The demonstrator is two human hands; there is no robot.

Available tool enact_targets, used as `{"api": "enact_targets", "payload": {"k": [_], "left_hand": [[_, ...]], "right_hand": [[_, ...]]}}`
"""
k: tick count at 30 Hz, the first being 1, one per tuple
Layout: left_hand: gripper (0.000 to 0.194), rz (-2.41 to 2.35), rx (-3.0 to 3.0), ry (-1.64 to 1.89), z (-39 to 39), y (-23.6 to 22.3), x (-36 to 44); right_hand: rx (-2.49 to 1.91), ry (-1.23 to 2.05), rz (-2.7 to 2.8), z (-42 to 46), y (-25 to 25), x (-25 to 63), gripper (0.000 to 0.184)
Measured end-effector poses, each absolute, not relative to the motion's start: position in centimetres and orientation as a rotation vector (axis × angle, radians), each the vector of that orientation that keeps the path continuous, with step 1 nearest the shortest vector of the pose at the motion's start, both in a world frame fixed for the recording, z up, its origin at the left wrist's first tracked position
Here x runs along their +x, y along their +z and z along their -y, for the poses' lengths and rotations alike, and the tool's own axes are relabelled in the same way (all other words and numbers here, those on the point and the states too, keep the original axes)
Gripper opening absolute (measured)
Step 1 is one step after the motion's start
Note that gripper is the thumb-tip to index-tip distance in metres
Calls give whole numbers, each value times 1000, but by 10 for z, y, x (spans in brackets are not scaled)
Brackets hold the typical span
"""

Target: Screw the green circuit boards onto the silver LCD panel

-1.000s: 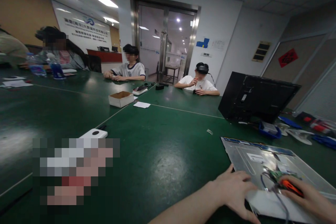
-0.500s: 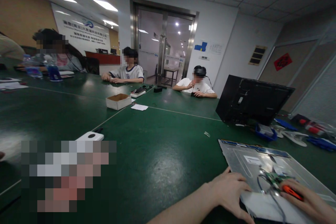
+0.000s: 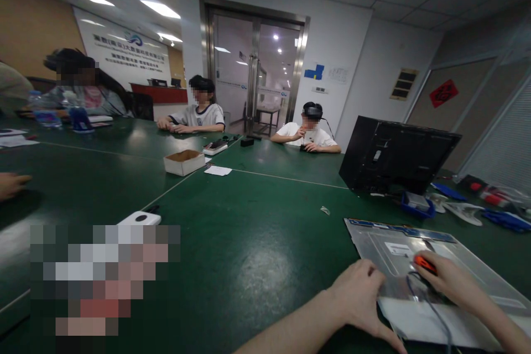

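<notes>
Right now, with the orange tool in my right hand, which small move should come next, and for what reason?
I would probably draw the cable aside with your left hand: it runs across the panel close to your right hand, which grips the orange tool, while your left hand is at the panel's edge with no tool in it.
</notes>
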State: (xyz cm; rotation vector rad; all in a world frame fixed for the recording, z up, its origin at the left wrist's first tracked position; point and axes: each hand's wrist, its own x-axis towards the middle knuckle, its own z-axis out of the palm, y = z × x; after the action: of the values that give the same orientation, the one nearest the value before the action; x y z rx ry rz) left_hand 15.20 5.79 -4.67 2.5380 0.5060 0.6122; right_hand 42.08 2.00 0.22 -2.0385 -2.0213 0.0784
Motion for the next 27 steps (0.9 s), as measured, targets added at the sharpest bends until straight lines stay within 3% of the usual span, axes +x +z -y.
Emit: {"api": "enact_targets", "payload": {"k": [5, 9, 19, 27], "left_hand": [[113, -772, 2607, 618, -46, -46, 153], [98, -747, 2699, 529, -40, -43, 151], [81, -615, 2760, 467, -42, -38, 145], [59, -600, 2862, 421, -38, -30, 139]], "right_hand": [[-2145, -58, 1991, -52, -5, 417, 31], [-2162, -89, 2003, -62, -11, 415, 27], [-2172, -106, 2110, -43, -17, 341, 38], [-2436, -196, 1940, -32, -24, 332, 40]]}}
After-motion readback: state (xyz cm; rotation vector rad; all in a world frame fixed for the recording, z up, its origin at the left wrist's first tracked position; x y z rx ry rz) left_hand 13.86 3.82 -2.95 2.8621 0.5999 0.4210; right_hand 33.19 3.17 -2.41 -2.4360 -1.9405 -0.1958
